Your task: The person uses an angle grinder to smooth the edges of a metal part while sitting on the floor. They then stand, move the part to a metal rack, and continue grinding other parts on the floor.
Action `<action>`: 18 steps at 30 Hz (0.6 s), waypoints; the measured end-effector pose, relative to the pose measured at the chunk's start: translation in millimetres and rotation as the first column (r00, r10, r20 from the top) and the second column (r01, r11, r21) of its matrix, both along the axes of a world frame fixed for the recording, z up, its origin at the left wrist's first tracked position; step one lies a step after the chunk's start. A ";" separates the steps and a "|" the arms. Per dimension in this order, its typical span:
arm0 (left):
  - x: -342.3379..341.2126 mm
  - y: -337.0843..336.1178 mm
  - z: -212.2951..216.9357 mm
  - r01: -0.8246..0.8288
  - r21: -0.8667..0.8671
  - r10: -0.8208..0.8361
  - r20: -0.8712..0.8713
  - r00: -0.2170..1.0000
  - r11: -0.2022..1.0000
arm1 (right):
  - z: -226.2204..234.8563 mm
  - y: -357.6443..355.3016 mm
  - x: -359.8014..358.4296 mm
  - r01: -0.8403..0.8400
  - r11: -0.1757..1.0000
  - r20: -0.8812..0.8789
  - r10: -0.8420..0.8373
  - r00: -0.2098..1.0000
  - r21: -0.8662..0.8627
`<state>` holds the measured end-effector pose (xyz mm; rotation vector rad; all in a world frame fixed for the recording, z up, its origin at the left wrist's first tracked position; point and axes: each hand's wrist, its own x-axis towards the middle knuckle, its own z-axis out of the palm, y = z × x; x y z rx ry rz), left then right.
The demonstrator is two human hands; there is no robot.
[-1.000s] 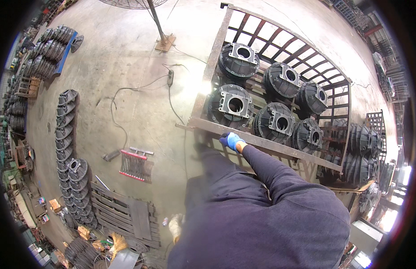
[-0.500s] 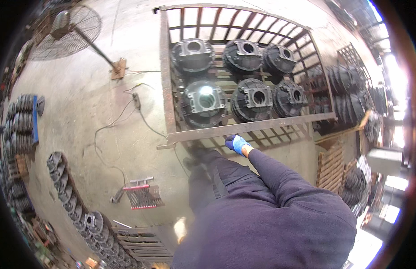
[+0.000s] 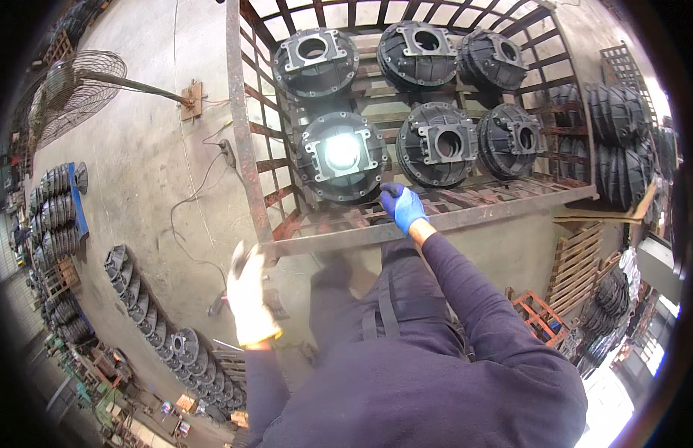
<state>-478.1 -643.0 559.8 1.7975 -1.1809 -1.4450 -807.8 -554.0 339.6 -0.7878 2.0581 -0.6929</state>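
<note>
My right hand (image 3: 406,207), in a blue glove with darker fingertips, reaches over the front rail of a rusty metal cage (image 3: 339,240). Its fingers are curled together near the lower edge of a dark cast-metal housing (image 3: 342,188); whether something small is in them is hidden. That housing has a round opening lit by a bright glare. My left hand (image 3: 251,299), in a pale glove with a yellow cuff, is raised outside the cage's near left corner. Its fingers stretch upward, slightly blurred, holding nothing visible. Beside the first housing stands a similar housing (image 3: 419,168).
More housings stand inside the cage, among them a back-left housing (image 3: 316,81). A cable (image 3: 193,196) runs over the concrete floor near a pedestal fan (image 3: 77,93). Rows of stacked castings (image 3: 141,302) lie to the left. A wooden pallet (image 3: 574,269) leans at the right.
My left hand has risen into view beside the cage corner. My right hand has moved from the front rail's outer side to over it, nearer the front-left housing. The cage appears closer.
</note>
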 end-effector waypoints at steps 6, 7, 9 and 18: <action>-101.9 -83.6 -194.5 0.150 0.345 -0.121 -0.104 0.987 0.927 | -70.3 -85.3 -34.5 -0.159 0.911 -0.023 0.181 0.983 0.380; -113.4 -98.5 -228.6 0.256 0.325 -0.212 -0.166 0.963 0.910 | -87.3 -98.3 -36.8 -0.163 0.893 -0.057 0.205 0.977 0.419; -131.7 -115.6 -284.5 0.334 0.316 -0.402 0.181 0.898 0.888 | -123.3 -120.9 -38.5 -0.161 0.866 -0.086 0.227 0.970 0.474; -179.6 -125.1 -419.8 0.158 0.344 -0.329 0.523 0.786 0.926 | -233.7 -162.7 -11.0 0.038 0.853 -0.202 0.079 0.976 0.521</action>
